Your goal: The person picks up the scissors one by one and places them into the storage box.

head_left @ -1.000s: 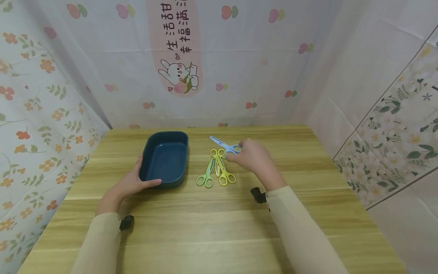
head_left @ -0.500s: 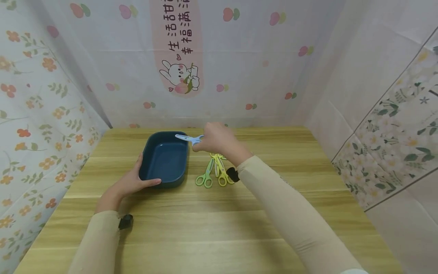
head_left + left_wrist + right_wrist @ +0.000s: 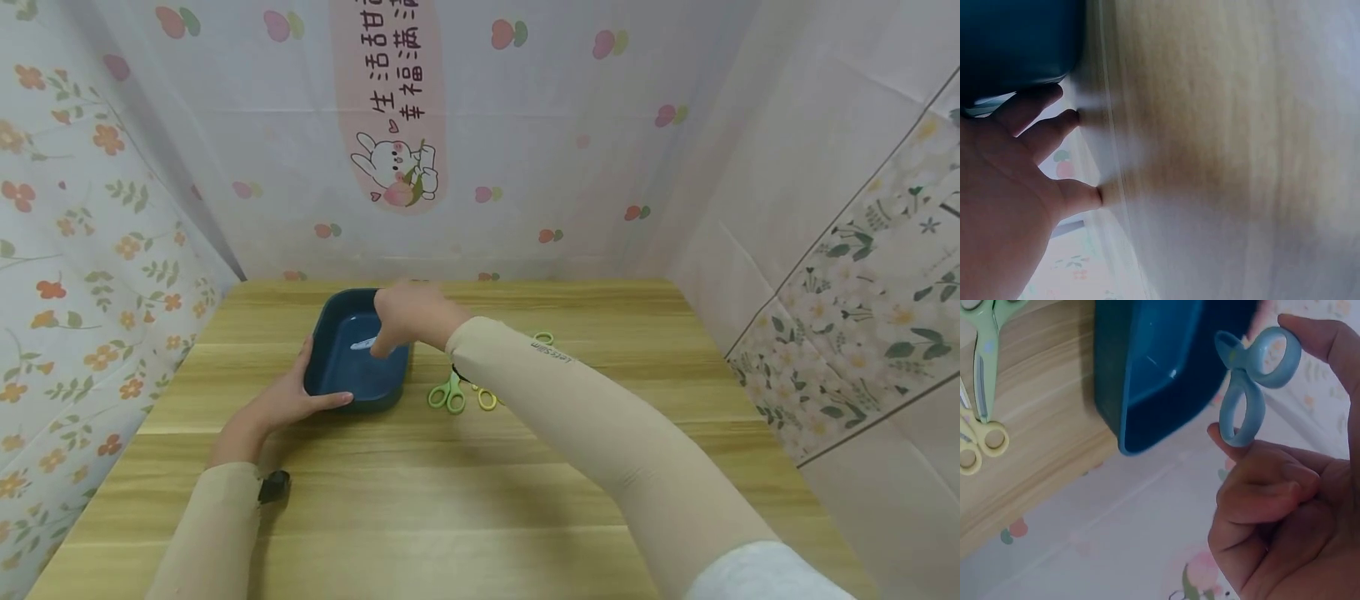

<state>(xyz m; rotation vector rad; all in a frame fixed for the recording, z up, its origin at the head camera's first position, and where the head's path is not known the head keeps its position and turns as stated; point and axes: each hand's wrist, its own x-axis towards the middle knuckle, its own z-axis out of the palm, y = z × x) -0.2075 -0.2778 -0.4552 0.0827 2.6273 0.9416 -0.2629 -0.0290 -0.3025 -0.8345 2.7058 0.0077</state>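
My right hand (image 3: 412, 315) is over the dark blue bin (image 3: 330, 379), with light blue scissors (image 3: 1254, 378) between thumb and a finger. In the right wrist view the thumb tip meets one handle loop and a fingertip the other, while other fingers curl into the palm. In the head view the scissors' pale blade points left inside the bin. My left hand (image 3: 288, 404) rests against the bin's near left corner, thumb along the front rim. In the left wrist view its spread fingers (image 3: 1054, 131) lie beside the bin's wall.
Right of the bin lie green scissors (image 3: 450, 395) and yellow scissors (image 3: 487, 400), partly hidden beneath my right forearm. Another green loop (image 3: 543, 338) shows beyond the sleeve. The wooden table (image 3: 420, 517) ends at patterned curtains behind and on both sides.
My right hand has carried the light blue scissors from the pile leftward, over the bin, and the blade has come down inside it. The left hand has stayed at the bin.
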